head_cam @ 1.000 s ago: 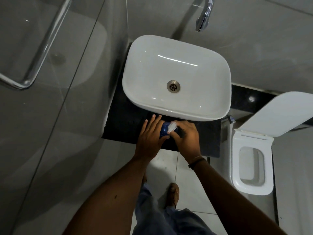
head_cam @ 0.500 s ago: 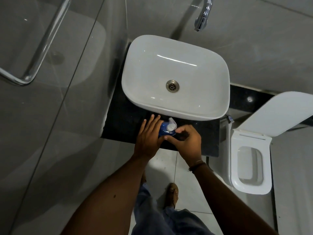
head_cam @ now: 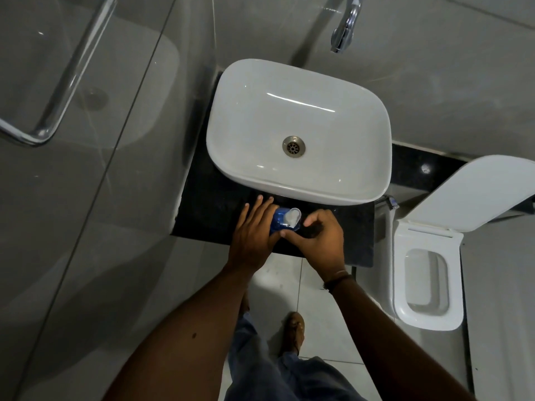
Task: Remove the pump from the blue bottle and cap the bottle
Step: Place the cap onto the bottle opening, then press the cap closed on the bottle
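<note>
The left hand (head_cam: pixel 253 235) wraps the small blue plastic bottle (head_cam: pixel 277 220); the right hand (head_cam: pixel 320 237) pinches its white plastic pump (head_cam: pixel 292 217) between thumb and fingers, on the black stone counter (head_cam: pixel 208 209) before the white ceramic basin (head_cam: pixel 298 131)

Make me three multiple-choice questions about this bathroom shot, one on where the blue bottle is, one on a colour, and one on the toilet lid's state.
1. Where is the blue bottle?
A. In the basin
B. On the dark counter in front of the basin
C. On the floor

2. What colour is the pump on the bottle?
A. White
B. Red
C. Black

3. How is the toilet lid?
A. Shut
B. Missing
C. Raised

Answers:
1 B, it stands on the dark counter between the left hand and right hand, in front of the basin.
2 A, the pump head shows white against the blue.
3 C, the lid is up and the bowl is open.
</note>
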A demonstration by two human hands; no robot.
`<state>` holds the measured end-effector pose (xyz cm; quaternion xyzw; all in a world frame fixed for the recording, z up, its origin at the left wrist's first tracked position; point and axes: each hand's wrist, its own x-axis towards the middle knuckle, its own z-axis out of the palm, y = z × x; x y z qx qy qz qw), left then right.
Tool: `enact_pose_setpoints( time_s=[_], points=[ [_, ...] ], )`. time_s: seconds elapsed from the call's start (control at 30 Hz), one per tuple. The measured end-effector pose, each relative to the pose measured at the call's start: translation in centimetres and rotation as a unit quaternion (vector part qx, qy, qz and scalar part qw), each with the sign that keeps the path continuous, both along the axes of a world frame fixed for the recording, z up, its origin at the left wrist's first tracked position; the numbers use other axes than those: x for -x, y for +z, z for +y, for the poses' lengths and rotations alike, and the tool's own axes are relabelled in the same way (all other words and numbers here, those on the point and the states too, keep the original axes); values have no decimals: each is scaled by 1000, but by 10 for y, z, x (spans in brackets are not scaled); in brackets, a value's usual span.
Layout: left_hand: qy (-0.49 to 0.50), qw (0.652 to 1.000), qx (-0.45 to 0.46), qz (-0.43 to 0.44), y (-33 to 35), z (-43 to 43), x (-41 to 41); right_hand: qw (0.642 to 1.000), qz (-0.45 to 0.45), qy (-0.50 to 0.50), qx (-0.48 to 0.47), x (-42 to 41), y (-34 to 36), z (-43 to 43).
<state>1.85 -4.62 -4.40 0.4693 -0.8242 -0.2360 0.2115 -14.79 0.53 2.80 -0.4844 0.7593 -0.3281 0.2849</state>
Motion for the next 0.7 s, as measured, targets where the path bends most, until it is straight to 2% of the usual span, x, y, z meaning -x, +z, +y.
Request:
enact_pose_setpoints(
  time_s=[0.13,0.27,0.4,0.7],
  points=[
    [3,1000,-1,-8,-1,0,0,998,-24,54,-9,2,-2,-1],
    [8,1000,8,-1,-1,0,0,999,-33,26,10,9,-5,-9],
    [18,1000,8,-1,0,0,2,996,-23,90,-11,11,-5,-15],
    [17,1000,14,-11,-8,-2,3,998,50,-44,19,-22,-5,-8]
  ],
)
